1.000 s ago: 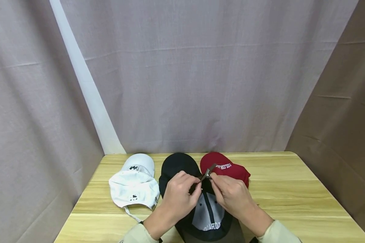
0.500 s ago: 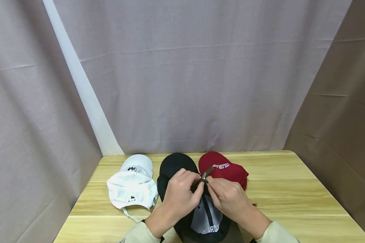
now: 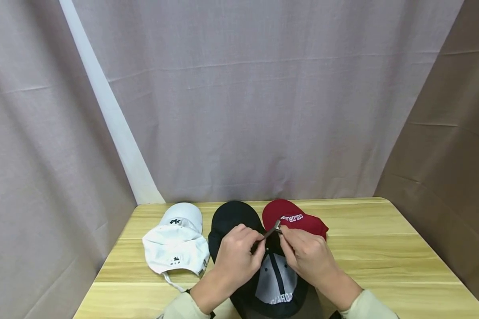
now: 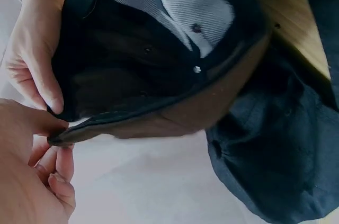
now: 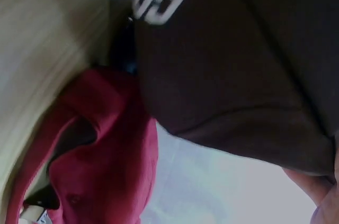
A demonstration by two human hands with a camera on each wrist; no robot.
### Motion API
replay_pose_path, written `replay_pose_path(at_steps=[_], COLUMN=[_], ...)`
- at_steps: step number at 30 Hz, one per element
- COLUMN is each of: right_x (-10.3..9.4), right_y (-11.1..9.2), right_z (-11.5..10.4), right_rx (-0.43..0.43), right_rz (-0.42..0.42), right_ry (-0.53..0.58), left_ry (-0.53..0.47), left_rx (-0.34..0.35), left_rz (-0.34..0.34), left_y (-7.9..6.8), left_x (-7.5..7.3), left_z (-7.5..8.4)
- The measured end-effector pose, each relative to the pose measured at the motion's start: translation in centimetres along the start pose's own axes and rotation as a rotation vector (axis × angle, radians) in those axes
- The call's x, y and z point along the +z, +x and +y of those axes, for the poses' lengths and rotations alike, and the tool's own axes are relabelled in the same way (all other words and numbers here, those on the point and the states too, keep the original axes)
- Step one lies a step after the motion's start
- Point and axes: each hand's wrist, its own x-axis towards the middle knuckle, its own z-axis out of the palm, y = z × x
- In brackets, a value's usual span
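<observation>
A dark brown cap (image 3: 279,277) is held crown down, its lining and grey inner front panel facing up. Across its back opening runs a thin brown strap (image 3: 270,232) with a small metal buckle (image 3: 278,227). My left hand (image 3: 236,252) pinches the strap between thumb and index finger. At the buckle, my right hand (image 3: 308,254) pinches the strap's other side. The left wrist view shows fingers on the edge of the cap (image 4: 180,113). White letters show on the outside of the cap (image 5: 228,65) in the right wrist view, where my right fingers barely appear.
Behind the hands a black cap (image 3: 235,217) and a red cap (image 3: 283,210) lie on the wooden table (image 3: 383,248). White caps (image 3: 175,243) overlap at the left, with a strap trailing forward. Grey curtains (image 3: 263,110) hang beyond the table's back edge.
The hands came closer together at the buckle half a second ago, then moved apart again. A stretch of strap now spans between them, and less of its free end stands above the buckle.
</observation>
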Motion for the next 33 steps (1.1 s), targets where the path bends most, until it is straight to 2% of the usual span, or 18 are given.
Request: replay_pose_path(at_steps=[3, 10, 17, 21, 29, 33], right_x=[-0.1, -0.2, -0.2, -0.3, -0.3, -0.3], right_y=[0.0, -0.2, 0.0, 0.1, 0.2, 0.2], right_z=[0.3, 0.3, -0.2, -0.5, -0.6, -0.2], right_rx=[0.004, 0.006, -0.015, -0.025, -0.022, 0.009], right_rz=[0.009, -0.032, -0.033, -0.050, -0.046, -0.026], right_ry=[-0.005, 0.007, 0.023, 0.034, 0.027, 0.005], left_ry=[0.008, -0.013, -0.038, -0.024, -0.016, -0.014], left_rx=[-0.003, -0.017, 0.021, 0.028, -0.016, -0.013], left_rz=[0.006, 0.014, 0.047, 0.042, 0.006, 0.033], left_y=[-0.2, -0.5, 0.3, 0.6, 0.5, 0.4], left_x=[-0.1, 0.0, 0.4, 0.6, 0.4, 0.2], left_z=[-0.3, -0.4, 0.0, 0.3, 0.5, 0.3])
